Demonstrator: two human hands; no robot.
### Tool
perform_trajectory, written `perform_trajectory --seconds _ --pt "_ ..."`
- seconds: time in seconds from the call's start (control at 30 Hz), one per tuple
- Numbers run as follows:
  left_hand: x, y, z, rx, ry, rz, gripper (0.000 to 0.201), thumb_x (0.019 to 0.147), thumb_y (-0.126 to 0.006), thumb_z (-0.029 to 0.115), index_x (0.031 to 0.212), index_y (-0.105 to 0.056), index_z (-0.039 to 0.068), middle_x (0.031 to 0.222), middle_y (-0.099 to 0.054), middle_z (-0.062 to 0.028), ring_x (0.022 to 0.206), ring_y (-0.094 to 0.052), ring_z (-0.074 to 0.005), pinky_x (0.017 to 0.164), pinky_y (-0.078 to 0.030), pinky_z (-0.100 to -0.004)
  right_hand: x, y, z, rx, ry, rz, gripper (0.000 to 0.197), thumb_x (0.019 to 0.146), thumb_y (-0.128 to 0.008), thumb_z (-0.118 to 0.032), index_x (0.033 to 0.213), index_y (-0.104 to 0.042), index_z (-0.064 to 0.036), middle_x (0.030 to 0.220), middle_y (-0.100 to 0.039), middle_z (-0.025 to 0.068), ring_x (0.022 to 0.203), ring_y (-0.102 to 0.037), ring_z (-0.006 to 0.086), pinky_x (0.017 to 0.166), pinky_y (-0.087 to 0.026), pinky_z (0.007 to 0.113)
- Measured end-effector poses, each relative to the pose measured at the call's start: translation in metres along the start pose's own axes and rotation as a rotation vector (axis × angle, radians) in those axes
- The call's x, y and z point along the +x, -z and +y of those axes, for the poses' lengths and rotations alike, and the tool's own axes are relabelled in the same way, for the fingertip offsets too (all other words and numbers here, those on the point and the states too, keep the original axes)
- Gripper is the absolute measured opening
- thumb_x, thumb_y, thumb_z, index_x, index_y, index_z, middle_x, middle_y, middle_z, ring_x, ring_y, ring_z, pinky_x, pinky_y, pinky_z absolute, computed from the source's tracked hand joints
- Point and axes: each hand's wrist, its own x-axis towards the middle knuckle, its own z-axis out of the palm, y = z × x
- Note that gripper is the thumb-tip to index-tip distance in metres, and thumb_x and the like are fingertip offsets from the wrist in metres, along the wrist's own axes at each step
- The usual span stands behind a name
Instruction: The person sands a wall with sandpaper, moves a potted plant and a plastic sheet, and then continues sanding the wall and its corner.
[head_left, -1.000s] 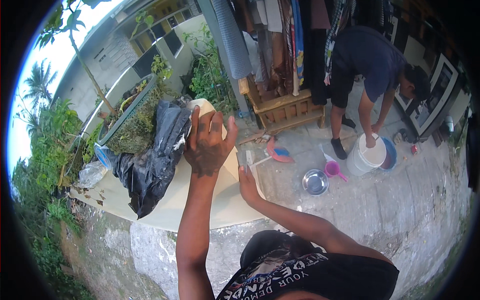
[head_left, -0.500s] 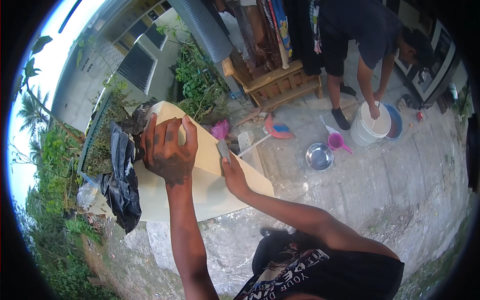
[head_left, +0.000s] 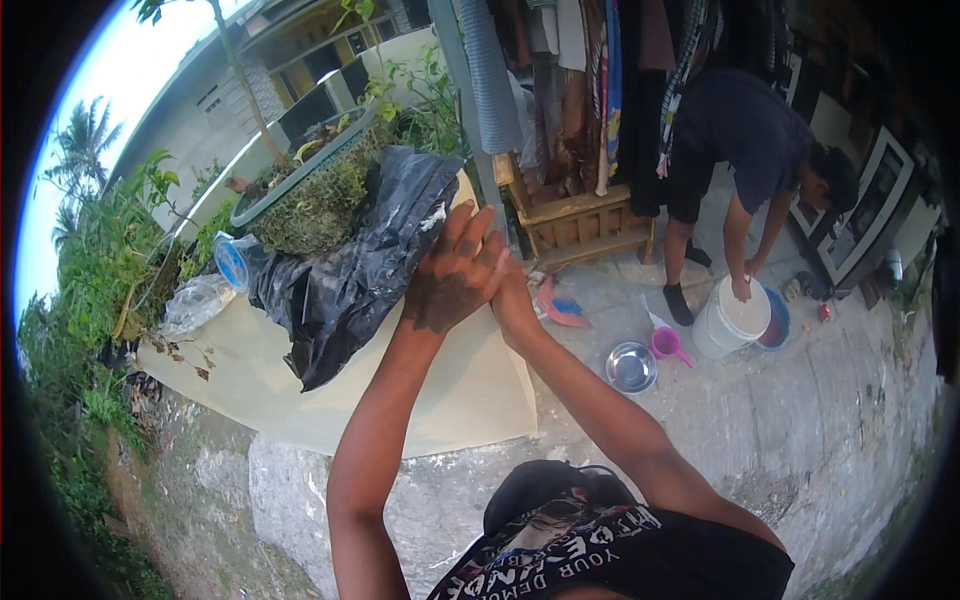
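Observation:
My left hand [head_left: 448,282], dark stains across its back, is stretched over the upper end of a smooth cream-coloured slab-like structure [head_left: 455,400], beside a crumpled black plastic sheet [head_left: 345,290]. Its fingers are extended. Close against it on the right is my right hand [head_left: 514,305], its fingers closed and largely hidden behind the left one. What the right hand grips cannot be made out now. On the sheet stands a moss-covered planter [head_left: 315,205] with a thin-stemmed plant.
At the right, a person [head_left: 745,140] bends over a white bucket [head_left: 735,320] beside a blue basin [head_left: 777,318]. A metal bowl [head_left: 631,368] and a pink dipper [head_left: 666,343] lie on the concrete. Clothes hang above a wooden rack [head_left: 590,225]. Clear plastic [head_left: 200,305] lies left.
The view has shifted left, bringing the planter into sight. My hands, apart before, have come together. The grey flat tool seen in my right hand earlier is hidden now.

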Motion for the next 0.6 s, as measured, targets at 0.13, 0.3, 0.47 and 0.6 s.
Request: perform_trajectory --seconds 0.13,0.3,0.47,0.6 --pt "0.002 0.000 -0.012 0.092 -0.192 0.079 0.022 0.082 -0.073 0.023 0.095 -0.070 0.006 0.118 -0.064 -0.0092 0.124 -0.054 -0.0263 0.104 -0.045 -0.0439 -0.013 0.012 0.045 -0.191 0.150 0.147 0.066 0.107 -0.034 -0.050 0.153 -0.030 -0.0013 0.150 -0.041 0.0147 0.137 -0.039 0.0250 0.114 -0.029 0.035" --pt "0.003 -0.023 0.008 0.183 -0.240 -0.113 0.022 0.088 -0.066 0.023 0.092 -0.068 0.002 0.107 -0.062 -0.0156 0.116 -0.059 -0.0282 0.097 -0.050 -0.0394 -0.023 0.040 0.060 -0.066 -0.052 0.293 0.083 0.103 -0.027 -0.066 0.159 -0.018 -0.0055 0.157 -0.033 0.0142 0.142 -0.036 0.0263 0.118 -0.026 0.037" --pt "-0.020 -0.043 0.016 -0.201 -0.037 0.170 0.024 0.091 -0.065 0.025 0.089 -0.067 0.001 0.103 -0.062 -0.0171 0.102 -0.064 -0.0310 0.089 -0.050 -0.0423 -0.019 -0.016 0.011 -0.049 0.096 0.367 0.088 0.099 -0.027 -0.073 0.157 -0.021 -0.0080 0.151 -0.039 0.0135 0.138 -0.042 0.0260 0.113 -0.035 0.039" --pt "-0.017 -0.057 0.034 -0.254 0.052 0.111 0.025 0.090 -0.066 0.026 0.085 -0.067 0.002 0.102 -0.062 -0.0178 0.093 -0.065 -0.0306 0.085 -0.051 -0.0429 -0.051 0.025 0.081 -0.018 -0.018 0.390 0.055 0.104 -0.044 -0.043 0.147 -0.037 -0.0098 0.134 -0.052 0.0092 0.127 -0.049 0.0247 0.105 -0.041 0.042"
